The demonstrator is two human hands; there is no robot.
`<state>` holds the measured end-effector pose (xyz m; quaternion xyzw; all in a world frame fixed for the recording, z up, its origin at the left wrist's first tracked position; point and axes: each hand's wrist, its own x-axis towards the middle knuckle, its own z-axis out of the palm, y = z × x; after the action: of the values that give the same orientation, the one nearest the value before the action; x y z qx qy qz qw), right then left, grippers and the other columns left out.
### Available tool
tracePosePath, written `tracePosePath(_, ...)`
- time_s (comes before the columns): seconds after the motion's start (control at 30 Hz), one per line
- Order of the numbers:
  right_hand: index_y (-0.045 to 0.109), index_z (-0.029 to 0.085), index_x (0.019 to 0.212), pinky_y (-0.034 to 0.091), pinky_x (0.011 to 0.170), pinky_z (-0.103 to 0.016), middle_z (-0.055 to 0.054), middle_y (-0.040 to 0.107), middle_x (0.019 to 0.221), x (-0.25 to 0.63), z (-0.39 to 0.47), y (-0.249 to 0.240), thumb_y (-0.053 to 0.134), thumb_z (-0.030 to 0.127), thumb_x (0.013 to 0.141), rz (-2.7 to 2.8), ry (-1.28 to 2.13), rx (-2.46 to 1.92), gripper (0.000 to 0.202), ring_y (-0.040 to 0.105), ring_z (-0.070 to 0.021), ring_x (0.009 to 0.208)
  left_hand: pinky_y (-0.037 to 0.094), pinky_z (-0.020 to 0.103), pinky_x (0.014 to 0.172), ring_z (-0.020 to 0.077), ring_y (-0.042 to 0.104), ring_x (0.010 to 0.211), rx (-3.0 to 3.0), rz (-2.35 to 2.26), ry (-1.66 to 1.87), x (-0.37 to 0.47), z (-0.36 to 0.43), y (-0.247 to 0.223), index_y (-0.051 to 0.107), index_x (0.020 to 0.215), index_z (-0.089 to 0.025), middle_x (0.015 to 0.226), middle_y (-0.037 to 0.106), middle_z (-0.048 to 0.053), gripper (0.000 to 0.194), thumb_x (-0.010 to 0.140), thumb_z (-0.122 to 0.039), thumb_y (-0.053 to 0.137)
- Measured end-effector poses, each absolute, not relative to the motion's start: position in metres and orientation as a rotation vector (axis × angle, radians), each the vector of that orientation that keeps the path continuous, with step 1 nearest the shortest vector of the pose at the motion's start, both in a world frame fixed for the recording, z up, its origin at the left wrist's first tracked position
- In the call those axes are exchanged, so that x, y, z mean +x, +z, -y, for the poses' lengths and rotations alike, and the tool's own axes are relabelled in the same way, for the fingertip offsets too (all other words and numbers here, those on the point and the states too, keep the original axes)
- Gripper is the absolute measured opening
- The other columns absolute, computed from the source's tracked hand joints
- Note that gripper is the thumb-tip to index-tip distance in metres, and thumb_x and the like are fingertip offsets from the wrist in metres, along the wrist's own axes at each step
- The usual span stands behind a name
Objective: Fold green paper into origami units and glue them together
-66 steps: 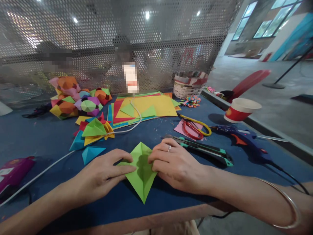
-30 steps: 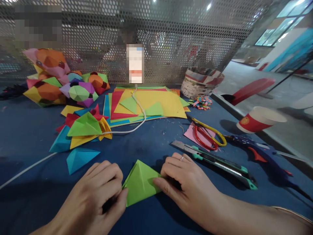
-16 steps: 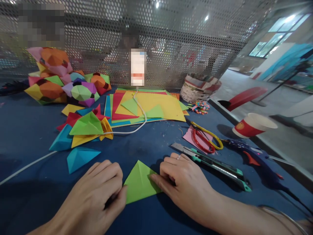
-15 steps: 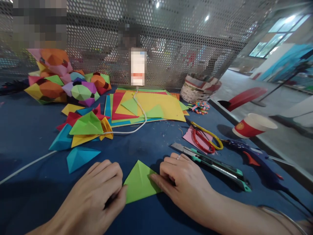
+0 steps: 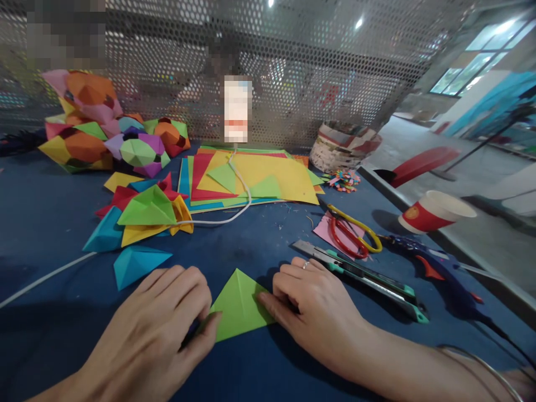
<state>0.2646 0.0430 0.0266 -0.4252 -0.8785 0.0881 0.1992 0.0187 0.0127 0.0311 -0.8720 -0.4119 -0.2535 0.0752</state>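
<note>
A green folded paper (image 5: 240, 307) lies on the blue table, its point directed away from me and a crease running down its middle. At its left corner, my left hand (image 5: 157, 324) has the paper between thumb and curled fingers. The right corner is pinched by my right hand (image 5: 312, 298), which wears a ring. Beyond my left hand sits a blue folded piece (image 5: 140, 266), near a pile of folded pieces topped by a green one (image 5: 148, 206).
Coloured sheets (image 5: 272, 173) lie at the back below a phone (image 5: 237, 109). To the right are scissors (image 5: 349, 237), a cutter (image 5: 364, 279), a glue gun (image 5: 444, 273) and a paper cup (image 5: 433, 212). Paper balls (image 5: 138, 153) stand back left, a basket (image 5: 343, 146) back right.
My left hand has shifted slightly left and its thumb now rests a little further over the green paper's left corner. The view has tilted slightly. My right hand keeps its grip.
</note>
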Motion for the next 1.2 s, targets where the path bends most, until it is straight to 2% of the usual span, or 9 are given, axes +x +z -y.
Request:
tracePosePath(0.07, 0.054, 0.02, 0.064, 0.029, 0.067, -0.032, 0.004, 0.054, 0.063, 0.265, -0.043, 0.026, 0.069, 0.024, 0.097, 2.463, 0.248, -1.198, 0.037, 0.043, -0.0147, 0.063, 0.045, 0.037, 0.08, 0.0212, 0.064, 0.085, -2.677, 1.133, -0.777, 0.017, -0.011, 0.028, 0.063, 0.094, -0.021, 0.095, 0.069, 0.004, 0.027, 0.096, -0.004, 0.042)
tracePosePath(0.13, 0.054, 0.019, 0.065, 0.028, 0.067, -0.033, 0.004, 0.053, 0.063, 0.265, -0.044, 0.026, 0.067, 0.024, 0.098, 2.464, 0.263, -1.202, 0.036, 0.042, -0.0144, 0.062, 0.047, 0.033, 0.096, 0.0191, 0.068, 0.105, -2.845, 0.979, -0.747, 0.015, -0.011, 0.022, 0.066, 0.117, -0.024, 0.117, 0.073, 0.003, 0.043, 0.095, 0.0, 0.037)
tracePosePath(0.2, 0.053, 0.019, 0.065, 0.027, 0.066, -0.032, 0.004, 0.053, 0.062, 0.265, -0.044, 0.025, 0.066, 0.024, 0.099, 2.459, 0.279, -1.202, 0.037, 0.041, -0.0142, 0.062, 0.05, 0.028, 0.098, 0.0171, 0.07, 0.107, -2.989, 0.874, -0.712, 0.013, -0.012, 0.018, 0.064, 0.127, -0.024, 0.118, 0.075, 0.003, 0.046, 0.096, -0.003, 0.038)
tracePosePath(0.3, 0.051, 0.02, 0.064, 0.025, 0.065, -0.033, 0.003, 0.052, 0.062, 0.264, -0.043, 0.026, 0.063, 0.025, 0.1, 2.452, 0.292, -1.211, 0.038, 0.04, -0.0148, 0.062, 0.056, 0.027, 0.09, 0.0184, 0.075, 0.096, -3.028, 0.77, -0.723, 0.015, -0.016, 0.019, 0.065, 0.127, -0.021, 0.106, 0.078, 0.003, 0.039, 0.099, -0.012, 0.039)
tracePosePath(0.5, 0.058, 0.02, 0.081, 0.026, 0.072, -0.034, 0.001, 0.06, 0.075, 0.26, -0.037, 0.034, 0.075, 0.038, 0.088, 2.431, 0.42, -1.337, 0.025, 0.049, -0.0192, 0.074, 0.058, 0.029, 0.087, 0.0188, 0.078, 0.09, -2.917, 0.761, -0.697, 0.021, -0.017, 0.031, 0.067, 0.121, -0.022, 0.099, 0.082, 0.001, 0.046, 0.097, -0.003, 0.033)
tracePosePath(0.67, 0.061, 0.02, 0.098, 0.03, 0.074, -0.035, 0.0, 0.061, 0.082, 0.259, -0.036, 0.038, 0.081, 0.037, 0.083, 2.399, 0.497, -1.382, 0.031, 0.051, -0.02, 0.076, 0.058, 0.029, 0.091, 0.0196, 0.076, 0.097, -2.94, 0.738, -0.662, 0.017, -0.013, 0.026, 0.066, 0.128, -0.02, 0.106, 0.081, 0.003, 0.048, 0.094, -0.002, 0.037)
tracePosePath(0.9, 0.059, 0.02, 0.107, 0.036, 0.072, -0.032, 0.001, 0.061, 0.087, 0.273, -0.045, 0.053, 0.085, 0.019, 0.08, 2.41, 0.72, -1.412, 0.037, 0.055, -0.0185, 0.08, 0.055, 0.025, 0.094, 0.0168, 0.075, 0.098, -2.913, 0.696, -0.668, 0.015, -0.016, 0.027, 0.067, 0.124, -0.021, 0.108, 0.081, 0.0, 0.05, 0.091, 0.001, 0.036)
tracePosePath(1.07, 0.059, 0.02, 0.115, 0.04, 0.078, -0.033, 0.0, 0.062, 0.095, 0.287, -0.05, 0.06, 0.076, 0.003, 0.083, 2.461, 0.87, -1.388, 0.04, 0.058, -0.0188, 0.088, 0.055, 0.025, 0.096, 0.0161, 0.073, 0.098, -2.901, 0.689, -0.672, 0.015, -0.017, 0.026, 0.068, 0.124, -0.02, 0.108, 0.08, 0.001, 0.047, 0.095, 0.0, 0.036)
tracePosePath(1.2, 0.059, 0.02, 0.119, 0.043, 0.083, -0.034, -0.001, 0.063, 0.101, 0.295, -0.053, 0.06, 0.073, -0.001, 0.084, 2.503, 0.915, -1.318, 0.043, 0.059, -0.0187, 0.093, 0.057, 0.025, 0.094, 0.0165, 0.074, 0.099, -2.89, 0.662, -0.643, 0.013, -0.017, 0.024, 0.068, 0.126, -0.02, 0.109, 0.08, 0.001, 0.047, 0.096, -0.001, 0.037)
